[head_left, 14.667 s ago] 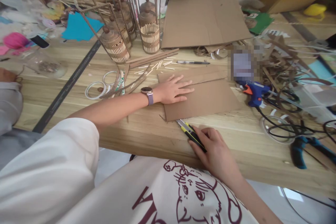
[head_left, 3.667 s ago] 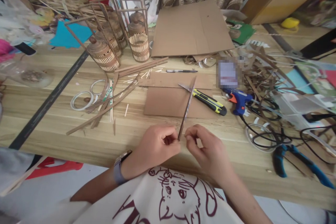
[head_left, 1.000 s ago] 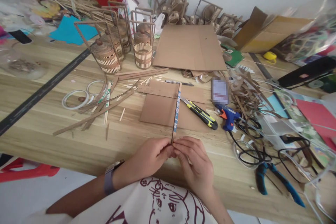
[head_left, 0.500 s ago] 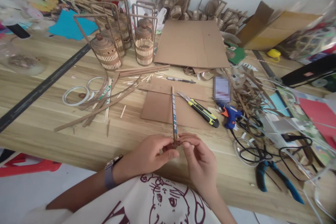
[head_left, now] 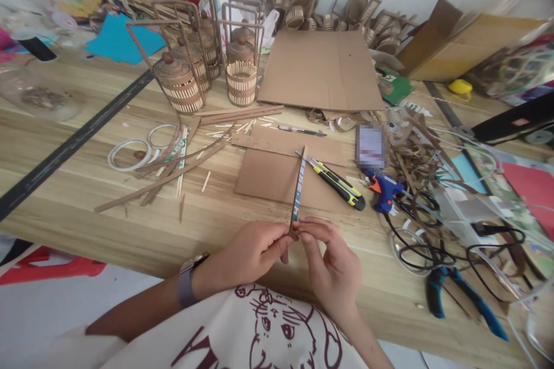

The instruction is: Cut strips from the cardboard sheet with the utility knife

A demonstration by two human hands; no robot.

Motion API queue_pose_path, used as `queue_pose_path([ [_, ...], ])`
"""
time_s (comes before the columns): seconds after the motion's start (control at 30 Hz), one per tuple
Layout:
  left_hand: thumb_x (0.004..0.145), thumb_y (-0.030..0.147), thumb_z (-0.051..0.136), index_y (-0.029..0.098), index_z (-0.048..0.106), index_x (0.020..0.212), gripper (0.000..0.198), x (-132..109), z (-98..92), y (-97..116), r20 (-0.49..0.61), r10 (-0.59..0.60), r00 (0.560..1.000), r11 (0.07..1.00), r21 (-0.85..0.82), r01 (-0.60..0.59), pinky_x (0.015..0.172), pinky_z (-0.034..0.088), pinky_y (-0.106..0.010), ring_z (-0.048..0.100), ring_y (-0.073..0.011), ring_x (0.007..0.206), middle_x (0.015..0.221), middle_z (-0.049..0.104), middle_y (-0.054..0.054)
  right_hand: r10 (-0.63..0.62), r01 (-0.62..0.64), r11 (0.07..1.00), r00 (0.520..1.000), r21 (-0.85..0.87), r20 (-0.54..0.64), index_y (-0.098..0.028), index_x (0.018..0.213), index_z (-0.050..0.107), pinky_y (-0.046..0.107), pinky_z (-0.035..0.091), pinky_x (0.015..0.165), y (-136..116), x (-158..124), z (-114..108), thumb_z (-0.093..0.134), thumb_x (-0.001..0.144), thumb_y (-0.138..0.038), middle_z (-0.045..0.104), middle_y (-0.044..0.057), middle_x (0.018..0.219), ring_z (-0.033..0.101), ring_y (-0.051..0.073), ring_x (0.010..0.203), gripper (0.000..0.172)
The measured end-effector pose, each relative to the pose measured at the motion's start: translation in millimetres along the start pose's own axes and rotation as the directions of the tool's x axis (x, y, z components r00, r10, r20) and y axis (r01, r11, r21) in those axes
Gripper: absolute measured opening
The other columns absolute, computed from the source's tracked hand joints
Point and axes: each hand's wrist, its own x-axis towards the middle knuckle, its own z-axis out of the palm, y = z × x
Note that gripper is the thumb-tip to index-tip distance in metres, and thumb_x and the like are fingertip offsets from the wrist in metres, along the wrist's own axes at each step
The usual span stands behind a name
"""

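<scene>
Near the table's front edge my left hand (head_left: pixel 255 251) and my right hand (head_left: pixel 331 259) meet, both pinched on the lower end of a narrow cardboard strip (head_left: pixel 299 187) with blue and white print. The strip's far end points away from me over a flat piece of brown cardboard (head_left: pixel 264 176). Its bottom end, perhaps coiled, is mostly hidden by my fingers. Just right of the strip lies a yellow and black utility knife (head_left: pixel 337 183), with its blade out. Beyond it rests a pen (head_left: pixel 302 131).
Small lidded baskets with tall handles (head_left: pixel 179 83) stand back left, beside a large cardboard sheet (head_left: pixel 322 69). At right are a phone (head_left: pixel 371 146), a blue glue gun (head_left: pixel 384 189), tangled cords and pliers (head_left: pixel 463 300). Tape rolls (head_left: pixel 130 155) and loose strips lie at left.
The upper end of the strip has tilted to the right. My fingers have shifted slightly while keeping their pinch on its lower end. The whole view has moved a little.
</scene>
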Motion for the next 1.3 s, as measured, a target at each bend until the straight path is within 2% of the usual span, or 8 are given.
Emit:
queue_pose_path([
  [0.1,0.106,0.035,0.037,0.018,0.06,0.078,0.04,-0.3,-4.1,-0.7,0.05,0.066,0.997,0.986,0.15,-0.072,0.076,0.044,-0.027,0.061,-0.017,0.08,0.08,0.066,-0.004,0.224,-0.221,0.96,0.975,0.172,0.001,-0.023,0.087,0.07,0.033,0.06,0.074,-2.3,-0.2,-0.4,0.057,0.099,-0.028,0.077,0.005,0.087,0.073,0.02,0.083,0.019],
  [0.17,0.106,0.037,0.038,0.018,0.061,0.08,0.039,0.0,-5.2,-1.5,0.05,0.054,0.997,0.983,0.173,-0.062,0.076,0.044,-0.028,0.061,-0.0175,0.081,0.082,0.066,-0.004,0.264,-0.259,0.94,0.964,0.222,0.007,-0.023,0.087,0.07,0.033,0.061,0.074,-2.2,-1.1,0.7,0.056,0.1,-0.029,0.077,0.006,0.087,0.074,0.02,0.082,0.02],
  [0.43,0.103,0.045,0.044,0.016,0.064,0.087,0.039,2.4,4.0,-5.1,-0.01,-0.138,0.99,0.939,-0.318,0.128,0.071,0.05,-0.023,0.067,-0.0145,0.077,0.083,0.071,-0.004,-0.073,0.072,0.997,0.995,0.021,0.068,-0.026,0.099,0.07,0.034,0.059,0.079,4.3,-3.1,4.0,0.06,0.096,-0.018,0.077,0.003,0.094,0.072,0.019,0.09,0.013],
  [0.63,0.102,0.04,0.047,0.016,0.061,0.081,0.035,2.1,6.3,-2.7,-0.064,-0.15,0.987,0.966,-0.221,0.132,0.066,0.047,-0.021,0.067,-0.0141,0.074,0.079,0.071,-0.005,-0.285,0.292,0.946,0.956,-0.142,0.065,-0.023,0.107,0.067,0.038,0.054,0.086,12.1,-2.8,5.8,0.062,0.094,-0.015,0.077,0.006,0.101,0.072,0.022,0.099,0.016],
  [0.8,0.102,0.039,0.045,0.017,0.062,0.078,0.036,1.7,4.5,3.7,-0.032,-0.124,0.992,0.975,-0.19,0.116,0.067,0.047,-0.023,0.068,-0.0156,0.073,0.079,0.073,-0.005,-0.265,0.268,0.947,0.963,-0.176,0.042,-0.024,0.103,0.068,0.036,0.051,0.085,10.9,-3.1,5.1,0.06,0.095,-0.016,0.078,0.002,0.094,0.073,0.02,0.092,0.014],
  [0.97,0.102,0.032,0.042,0.017,0.065,0.077,0.037,-0.2,-0.9,2.3,-0.012,0.039,0.999,0.999,0.029,-0.038,0.073,0.044,-0.024,0.065,-0.016,0.077,0.08,0.07,-0.006,0.07,-0.067,0.994,0.997,0.09,-0.027,-0.026,0.089,0.069,0.026,0.057,0.073,2.7,-1.1,2.8,0.057,0.099,-0.022,0.076,0.0,0.087,0.074,0.016,0.083,0.016],
  [1.03,0.101,0.033,0.044,0.017,0.065,0.079,0.035,-0.3,-3.0,2.2,-0.022,0.053,0.998,0.998,0.047,-0.052,0.074,0.043,-0.024,0.064,-0.016,0.078,0.081,0.07,-0.006,0.117,-0.113,0.982,0.993,0.15,-0.018,-0.026,0.088,0.069,0.023,0.059,0.072,0.1,-0.6,2.9,0.056,0.099,-0.021,0.077,0.0,0.087,0.074,0.016,0.083,0.017],
  [1.3,0.102,0.038,0.045,0.014,0.065,0.086,0.034,3.6,3.5,-1.4,-0.033,-0.158,0.987,0.96,-0.238,0.145,0.064,0.045,-0.02,0.064,-0.0137,0.071,0.077,0.068,-0.004,-0.19,0.191,0.981,0.982,-0.047,0.021,-0.025,0.099,0.069,0.03,0.057,0.078,6.3,1.2,5.3,0.062,0.096,-0.022,0.077,0.003,0.093,0.072,0.018,0.09,0.008],
])
